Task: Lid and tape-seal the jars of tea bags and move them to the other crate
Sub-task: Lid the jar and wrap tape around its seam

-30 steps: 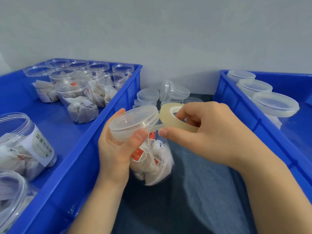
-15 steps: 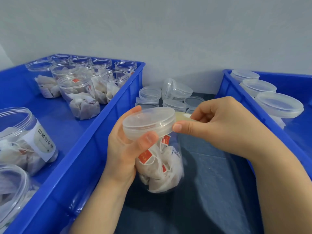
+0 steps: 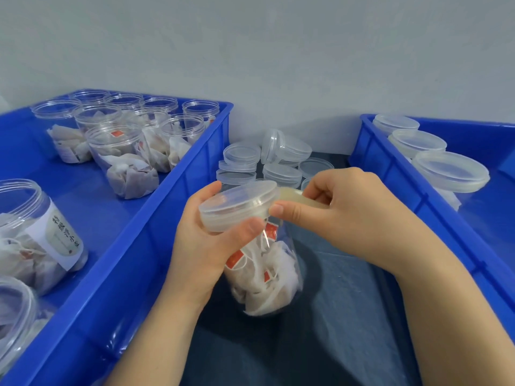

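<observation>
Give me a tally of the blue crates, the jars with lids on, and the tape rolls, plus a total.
Blue crates: 2, left crate and right crate
Lidded jars: 4, three in the right crate, one in the left hand
Tape rolls: 1, in the right hand
Total: 7

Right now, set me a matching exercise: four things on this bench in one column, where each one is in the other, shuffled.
Things
1 tape roll
2 loose lids
3 open jars
4 tilted lidded jar

Places
A inside the left crate
B in the left hand
C on the dark cloth
D in the right hand

Pairs: 1-D, 2-C, 3-A, 4-B
</observation>
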{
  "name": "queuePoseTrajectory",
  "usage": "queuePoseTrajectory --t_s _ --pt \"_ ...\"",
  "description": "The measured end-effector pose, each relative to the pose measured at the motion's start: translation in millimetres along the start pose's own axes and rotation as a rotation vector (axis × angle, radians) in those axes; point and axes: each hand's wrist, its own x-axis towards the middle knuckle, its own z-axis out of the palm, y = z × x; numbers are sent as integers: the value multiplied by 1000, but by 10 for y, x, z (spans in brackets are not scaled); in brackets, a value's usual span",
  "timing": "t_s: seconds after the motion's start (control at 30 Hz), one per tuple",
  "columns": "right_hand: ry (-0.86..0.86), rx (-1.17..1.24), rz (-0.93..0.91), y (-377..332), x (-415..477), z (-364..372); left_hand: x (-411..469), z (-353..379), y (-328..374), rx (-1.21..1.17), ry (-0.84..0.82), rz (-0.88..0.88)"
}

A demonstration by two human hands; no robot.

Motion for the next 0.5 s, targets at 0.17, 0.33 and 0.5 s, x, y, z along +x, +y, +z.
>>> queuePoseTrajectory --t_s 0.17,0.33,0.5 --pt "-8 -16 -87 -32 -63 -30 1 8 -40 -1 45 39" --pt "-106 32 -182 -49 -104 -81 -10 33 -3 0 143 64" --pt "-149 147 -201 -65 -136 -131 12 -40 38 -165 80 41"
